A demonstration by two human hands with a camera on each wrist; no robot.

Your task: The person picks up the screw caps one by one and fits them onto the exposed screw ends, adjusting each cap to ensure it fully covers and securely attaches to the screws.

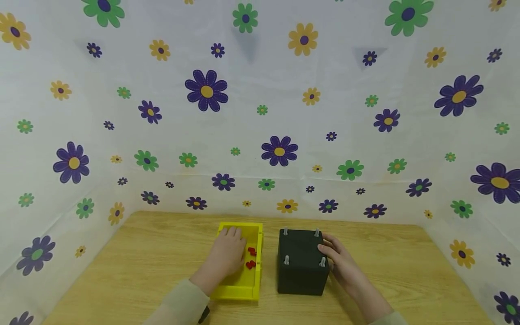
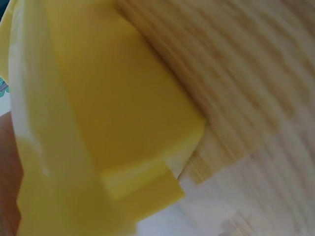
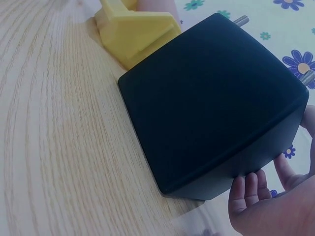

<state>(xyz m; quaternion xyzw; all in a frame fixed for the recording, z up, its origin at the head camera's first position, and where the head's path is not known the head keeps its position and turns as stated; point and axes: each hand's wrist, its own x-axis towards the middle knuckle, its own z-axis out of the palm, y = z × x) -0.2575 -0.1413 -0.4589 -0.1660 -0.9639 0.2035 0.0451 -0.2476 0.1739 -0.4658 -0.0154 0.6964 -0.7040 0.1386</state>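
Observation:
The left hand [image 1: 229,250] reaches down into a yellow bin [image 1: 239,293], its fingertips hidden inside. Beside it, small red pieces [image 1: 251,264] lie along the bin's right wall. In the left wrist view the bin's outer wall [image 2: 128,98] fills much of the picture, with a strip of the hand at the left edge. A black box [image 1: 302,280] stands right of the bin, with an upright threaded bolt at each top corner, such as the front left bolt [image 1: 286,260]. The right hand [image 1: 341,262] rests against the box's right side, fingertips [image 3: 251,189] touching it.
A light wooden table [image 1: 162,253] carries both the bin and the box, which stand a narrow gap apart. White sheeting [image 1: 252,122] printed with flowers encloses the table at the back and both sides.

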